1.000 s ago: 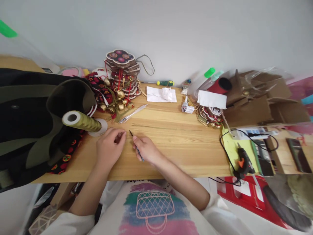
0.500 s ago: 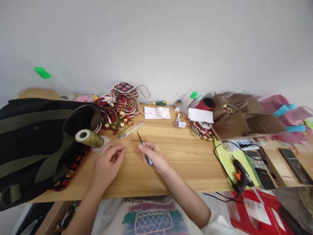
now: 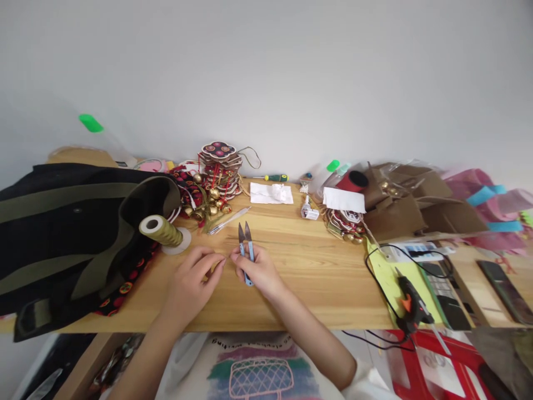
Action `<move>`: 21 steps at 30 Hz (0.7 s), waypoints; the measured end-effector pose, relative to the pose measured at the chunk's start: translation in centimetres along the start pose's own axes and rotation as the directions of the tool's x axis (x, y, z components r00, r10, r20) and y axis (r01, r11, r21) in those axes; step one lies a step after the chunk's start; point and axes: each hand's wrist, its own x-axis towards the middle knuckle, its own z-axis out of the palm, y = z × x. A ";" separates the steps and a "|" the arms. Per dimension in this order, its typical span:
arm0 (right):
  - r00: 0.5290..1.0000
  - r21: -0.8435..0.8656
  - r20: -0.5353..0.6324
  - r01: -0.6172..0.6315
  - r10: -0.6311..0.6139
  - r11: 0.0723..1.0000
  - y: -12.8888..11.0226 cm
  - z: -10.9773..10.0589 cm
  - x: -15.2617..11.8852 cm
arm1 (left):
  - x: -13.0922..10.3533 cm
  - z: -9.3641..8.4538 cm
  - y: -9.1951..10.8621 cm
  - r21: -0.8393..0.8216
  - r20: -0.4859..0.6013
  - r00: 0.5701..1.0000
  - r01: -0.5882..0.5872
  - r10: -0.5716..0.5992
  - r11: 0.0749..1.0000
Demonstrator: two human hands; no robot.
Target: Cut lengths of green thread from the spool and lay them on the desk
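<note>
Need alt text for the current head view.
The right hand holds blue-handled snips, blades apart, beside the left hand, its fingers curled, above a wooden table. A gold-green spool is at the left; a glue gun lies at the right.

Centre of the frame, the right hand's grip (image 3: 261,270) has blue-handled snips (image 3: 248,265), blades parted, tips pointing up the picture! Just left, the left hand's grip (image 3: 195,284) pinches thumb to finger, anything between too small to tell. Gold spool (image 3: 167,231) at left on the counter (image 3: 308,289), belled ornaments (image 3: 220,166) above it, glue gun (image 3: 413,304) lower right.
</note>
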 end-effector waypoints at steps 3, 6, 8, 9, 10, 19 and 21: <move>1.000 0.007 0.001 0.001 -0.001 1.000 0.1 0.0 0.0 | 0.0 0.0 0.0 0.002 -0.002 1.000 -0.014 0.014 1.000; 1.000 0.000 0.001 -0.004 0.004 1.000 0.1 0.0 0.0 | 0.0 0.1 0.0 0.000 0.003 1.000 -0.002 0.002 1.000; 1.000 -0.010 -0.001 0.005 -0.005 1.000 0.1 0.0 0.0 | 0.0 0.1 0.0 0.006 0.005 1.000 0.005 -0.005 1.000; 1.000 -0.014 -0.004 0.012 -0.012 1.000 0.1 0.0 0.0 | 0.0 0.1 0.0 0.011 0.007 1.000 0.004 -0.004 1.000; 1.000 -0.018 -0.006 0.017 -0.018 1.000 0.1 0.0 0.0 | 0.0 0.1 0.0 0.017 0.009 1.000 0.000 0.000 1.000; 0.999 -0.054 0.005 0.052 -0.051 0.997 0.2 -0.3 -0.1 | 0.1 0.1 0.3 0.017 0.037 0.999 -0.012 0.011 1.000; 0.998 -0.059 0.002 0.062 -0.062 0.996 0.1 -0.4 -0.2 | 0.0 0.1 0.3 0.004 0.044 0.999 -0.008 0.007 1.000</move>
